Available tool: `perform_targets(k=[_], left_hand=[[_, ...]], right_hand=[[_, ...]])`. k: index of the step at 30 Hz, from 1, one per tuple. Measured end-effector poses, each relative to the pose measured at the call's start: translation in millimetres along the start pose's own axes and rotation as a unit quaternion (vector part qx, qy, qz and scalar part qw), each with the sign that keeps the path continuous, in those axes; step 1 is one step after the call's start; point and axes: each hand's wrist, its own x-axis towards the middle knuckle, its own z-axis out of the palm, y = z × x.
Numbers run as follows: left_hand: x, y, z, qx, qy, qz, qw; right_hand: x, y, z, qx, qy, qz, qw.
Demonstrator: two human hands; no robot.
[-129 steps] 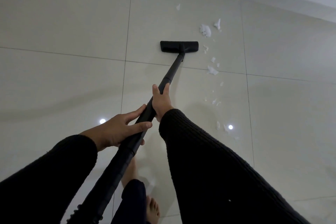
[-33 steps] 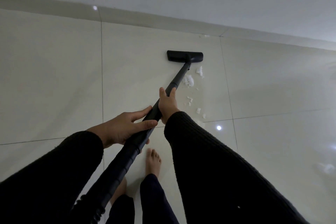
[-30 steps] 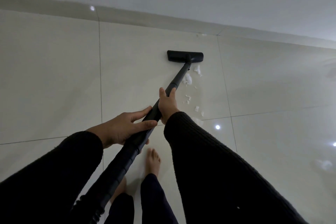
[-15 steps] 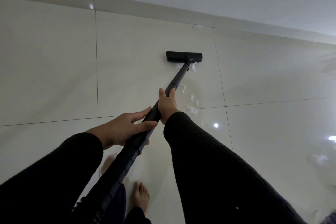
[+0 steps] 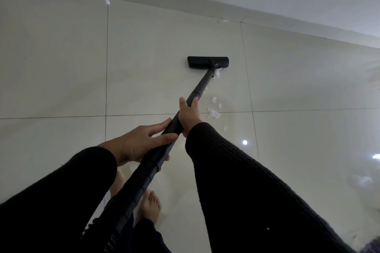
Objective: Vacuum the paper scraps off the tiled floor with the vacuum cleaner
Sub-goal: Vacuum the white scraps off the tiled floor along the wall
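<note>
My right hand (image 5: pixel 188 116) is wrapped round the vacuum wand (image 5: pixel 200 88) further down, thumb lying along it; my left hand (image 5: pixel 139 142) grips the wand just behind, fingers laid over the top and thumb beneath. Out past them the floor head (image 5: pixel 207 61) sits flat on the tiled floor (image 5: pixel 61 57), not far from the skirting (image 5: pixel 185 6). A clump of paper scraps (image 5: pixel 218 72) lies touching its rear right edge, and more scraps (image 5: pixel 213 113) trail back along the right of the wand towards me, around the grout line. A pale smudge low at the right may be another scrap; I cannot tell. I judge the job partway: the tiles left of the wand look clean, the trail on the right remains.
</note>
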Motion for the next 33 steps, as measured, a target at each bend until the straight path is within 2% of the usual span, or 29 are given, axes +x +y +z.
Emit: perform_targets(k=[10, 33], left_hand=[[-14.8, -14.8, 24.0, -0.005, -0.018, -0.012, 1.000], [-62.9, -92.2, 51.1, 0.053, -0.024, -0.018, 0.998]], right_hand=[[-13.3, 26.9, -18.0, -0.009, 0.014, 0.007, 1.000], [-66.8, 115.6, -9.4, 0.018, 0.013, 0.007, 1.000]])
